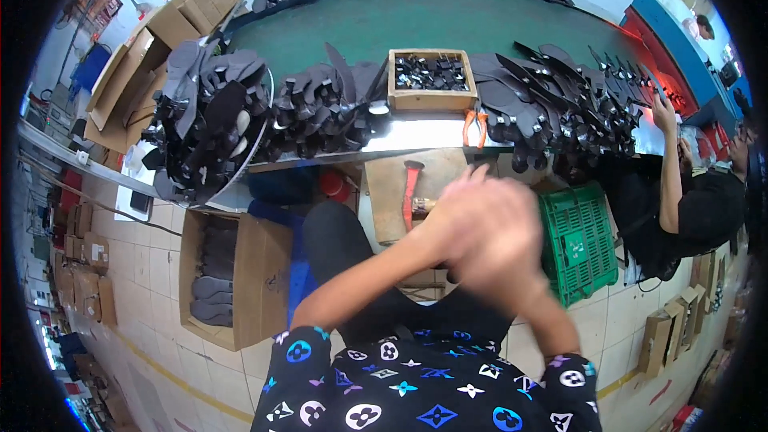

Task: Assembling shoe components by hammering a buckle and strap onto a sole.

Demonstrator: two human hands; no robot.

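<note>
Fingers [502, 196]: smeared by motion blur
Tabletop [432, 132]: brightly lit, white glare on bare metal just beyond the fingers
Blue housing [682, 42]: red glow, far right of the fingers
Outer rim: bowed lines, black corners

Both hands [494, 228], just off centre toward four o'clock, are so blurred that their grip cannot be read, and they hide the rest of the wooden handle [422, 206] of the hammer [410, 190]. Pieces [432, 72] jumbled in the wooden box [432, 101], between twelve and one, are too small to tell apart. Toward nine, a knee [326, 228] partly covers a red container [334, 182]. At six, the lower edge cuts off the patterned shirt [416, 388].
</note>
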